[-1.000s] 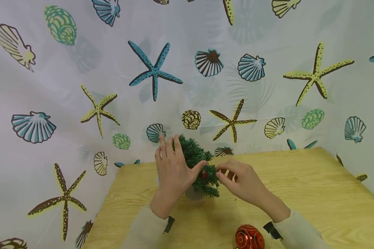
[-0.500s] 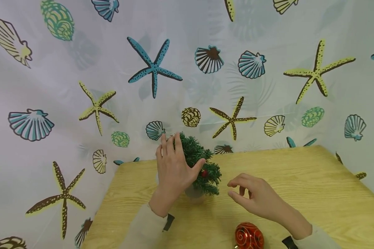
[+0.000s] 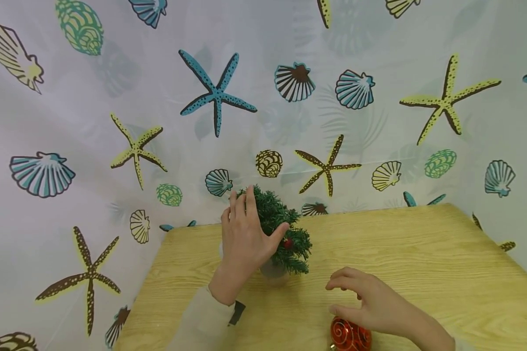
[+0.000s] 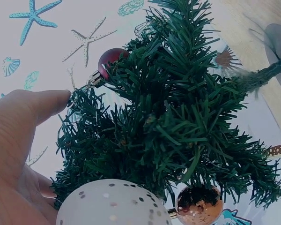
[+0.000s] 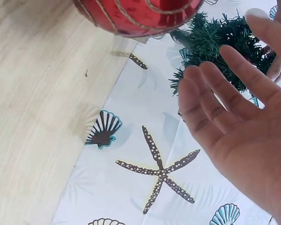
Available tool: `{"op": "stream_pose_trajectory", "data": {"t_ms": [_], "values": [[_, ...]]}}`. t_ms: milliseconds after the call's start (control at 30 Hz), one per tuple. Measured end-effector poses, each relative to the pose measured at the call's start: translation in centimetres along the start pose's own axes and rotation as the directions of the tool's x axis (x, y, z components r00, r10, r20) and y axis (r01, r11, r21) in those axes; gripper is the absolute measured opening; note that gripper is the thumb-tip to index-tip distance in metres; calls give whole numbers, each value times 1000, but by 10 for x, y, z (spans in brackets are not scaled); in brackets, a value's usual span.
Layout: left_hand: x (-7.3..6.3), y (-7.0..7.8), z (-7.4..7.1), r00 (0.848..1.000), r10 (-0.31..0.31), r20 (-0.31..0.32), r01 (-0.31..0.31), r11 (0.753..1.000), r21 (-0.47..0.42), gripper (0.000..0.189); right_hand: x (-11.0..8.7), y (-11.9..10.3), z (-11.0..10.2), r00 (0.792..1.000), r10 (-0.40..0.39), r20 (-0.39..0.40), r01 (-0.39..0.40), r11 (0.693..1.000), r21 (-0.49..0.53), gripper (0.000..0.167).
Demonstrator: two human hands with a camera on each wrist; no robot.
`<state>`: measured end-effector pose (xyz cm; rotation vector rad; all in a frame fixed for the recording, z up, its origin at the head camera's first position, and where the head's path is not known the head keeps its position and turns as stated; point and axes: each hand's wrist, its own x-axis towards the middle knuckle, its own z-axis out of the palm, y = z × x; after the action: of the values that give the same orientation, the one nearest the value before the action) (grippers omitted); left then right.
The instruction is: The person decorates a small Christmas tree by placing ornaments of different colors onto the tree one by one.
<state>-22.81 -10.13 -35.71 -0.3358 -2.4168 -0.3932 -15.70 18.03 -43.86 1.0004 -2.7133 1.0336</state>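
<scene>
A small artificial Christmas tree (image 3: 274, 214) stands on the table in a pale round base (image 3: 272, 272). My left hand (image 3: 245, 241) rests against its left side, thumb spread and fingers fairly straight. Close up in the left wrist view, its thumb tip meets the green branches (image 4: 178, 103). Baubles hang there: one dark red (image 4: 113, 58), one white with shiny dots (image 4: 112, 206) and one copper (image 4: 199, 206). My right hand (image 3: 373, 300), fingers loosely bent and holding nothing, hovers right over a big shiny red bauble (image 3: 350, 336) with swirl lines, partly covered by the hand.
The wood-grain table (image 3: 421, 253) extends to the right of the tree. Behind and at both sides hangs a white curtain (image 3: 263, 126) printed with starfish and shells.
My right hand has left the tree's right side and come down toward the front, over the red bauble. The left hand stays at the tree.
</scene>
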Motion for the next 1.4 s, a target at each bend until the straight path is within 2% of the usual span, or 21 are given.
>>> {"op": "stream_pose_trajectory", "data": {"t_ms": [133, 267, 333, 400, 667, 867, 1167, 1400], "values": [[0, 0, 0, 1000, -6, 5, 7, 1000, -12, 109, -6, 5, 2, 988, 62, 145, -67, 997, 29, 37], [0, 0, -1, 1000, -10, 17, 10, 1000, -25, 109, -12, 9, 8, 956, 119, 268, -148, 985, 88, 47], [0, 0, -1, 1000, -10, 21, 11, 1000, -26, 109, -14, 12, 10, 940, 140, 310, -182, 977, 109, 48], [0, 0, -1, 1000, -10, 20, 11, 1000, -23, 109, -14, 14, 12, 933, 143, 329, -191, 974, 118, 47], [0, -1, 0, 1000, -1, -2, 1, 1000, -25, 108, -13, 19, 15, 952, 56, 302, -126, 969, 215, 37], [-1, -1, -1, 1000, 7, -9, -7, 1000, -20, 107, -14, 18, 15, 955, 50, 292, -117, 970, 215, 31], [0, -2, -7, 999, 26, 20, -26, 1000, 7, 104, -13, 16, 16, 953, 66, 296, -125, 975, 186, 29], [1, -5, -13, 997, 72, 40, -74, 996, 40, 97, -13, 15, 19, 955, 62, 289, -119, 976, 184, 28]]}}
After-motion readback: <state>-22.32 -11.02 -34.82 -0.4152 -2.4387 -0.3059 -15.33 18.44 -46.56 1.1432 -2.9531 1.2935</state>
